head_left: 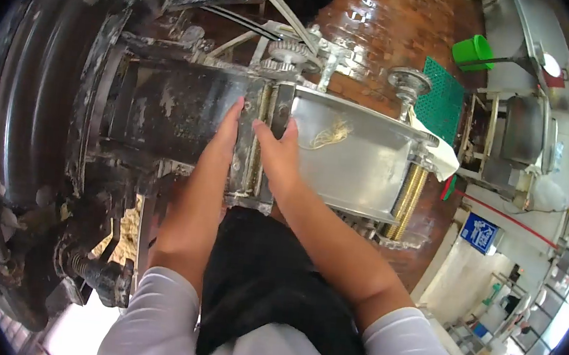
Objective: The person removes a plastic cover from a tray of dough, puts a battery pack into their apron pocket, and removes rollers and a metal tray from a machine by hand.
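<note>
My left hand (225, 134) lies edge-on along the left side of a dark metal crossbar (242, 146) on a machine, its fingers stretched out together. Just to the right, my right hand (279, 151) straddles a second dark bar (282, 102), thumb and fingers apart, fingertips near the tray side. Between the two bars runs a narrow brass-coloured ridged roller (257, 154). A steel tray (360, 174) slopes off to the right, with a small tangle of pale noodle-like strands (330, 135) on it. I see nothing held in either hand; some fingertips are hidden.
Metal gears (289, 53) stand exposed behind the bars. At the tray's right end are brass-coloured grooved rollers (408, 202) and a white cloth (442, 157). A large dark drum-like part (46, 93) fills the left. A green bucket (472, 53) and green mat (441, 100) are farther back.
</note>
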Action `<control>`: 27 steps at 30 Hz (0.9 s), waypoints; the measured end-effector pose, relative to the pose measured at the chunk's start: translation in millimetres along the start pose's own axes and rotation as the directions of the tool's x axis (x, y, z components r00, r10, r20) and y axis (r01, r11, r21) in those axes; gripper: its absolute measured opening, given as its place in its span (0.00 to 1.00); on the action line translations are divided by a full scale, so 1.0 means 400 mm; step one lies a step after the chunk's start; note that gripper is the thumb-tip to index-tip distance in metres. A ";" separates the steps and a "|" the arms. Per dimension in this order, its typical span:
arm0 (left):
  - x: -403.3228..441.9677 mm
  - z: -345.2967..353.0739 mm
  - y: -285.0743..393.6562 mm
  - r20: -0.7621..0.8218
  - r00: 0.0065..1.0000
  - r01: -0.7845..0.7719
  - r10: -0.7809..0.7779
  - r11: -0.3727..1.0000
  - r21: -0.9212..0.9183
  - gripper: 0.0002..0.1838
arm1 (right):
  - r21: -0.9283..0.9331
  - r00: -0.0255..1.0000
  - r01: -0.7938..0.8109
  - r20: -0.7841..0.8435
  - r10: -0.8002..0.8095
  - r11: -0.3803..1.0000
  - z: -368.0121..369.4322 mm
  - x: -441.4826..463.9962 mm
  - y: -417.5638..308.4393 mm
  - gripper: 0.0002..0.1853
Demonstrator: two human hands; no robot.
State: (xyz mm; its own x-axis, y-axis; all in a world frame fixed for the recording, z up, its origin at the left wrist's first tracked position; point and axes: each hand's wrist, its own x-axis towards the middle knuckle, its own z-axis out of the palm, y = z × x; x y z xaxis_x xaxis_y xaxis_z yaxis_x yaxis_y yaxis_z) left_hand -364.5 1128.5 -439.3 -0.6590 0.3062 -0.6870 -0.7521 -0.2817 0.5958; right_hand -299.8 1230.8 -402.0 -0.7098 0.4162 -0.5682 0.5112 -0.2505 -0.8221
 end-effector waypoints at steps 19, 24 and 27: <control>-0.104 0.224 -0.053 0.242 0.970 -0.015 0.002 0.999 0.050 0.36 | 0.384 0.950 -0.274 0.254 0.184 0.882 -0.209 0.030 -0.002 0.33; 0.033 0.201 -0.115 0.205 0.955 0.222 -0.213 0.975 -0.023 0.29 | 0.422 0.881 -0.449 0.356 0.311 0.788 -0.285 0.027 0.000 0.27; 0.016 0.230 -0.101 0.326 0.936 0.132 -0.131 0.991 0.020 0.28 | 0.402 0.939 -0.313 0.267 0.217 0.860 -0.313 0.039 -0.033 0.25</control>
State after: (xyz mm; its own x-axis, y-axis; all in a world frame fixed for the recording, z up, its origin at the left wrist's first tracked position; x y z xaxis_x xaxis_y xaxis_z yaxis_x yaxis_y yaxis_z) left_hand -339.3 1225.4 -429.6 -0.5220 0.6197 -0.5860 -0.8326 -0.2210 0.5079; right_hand -256.9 1350.1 -395.5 -0.6846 0.1034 -0.7215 0.4671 -0.6977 -0.5432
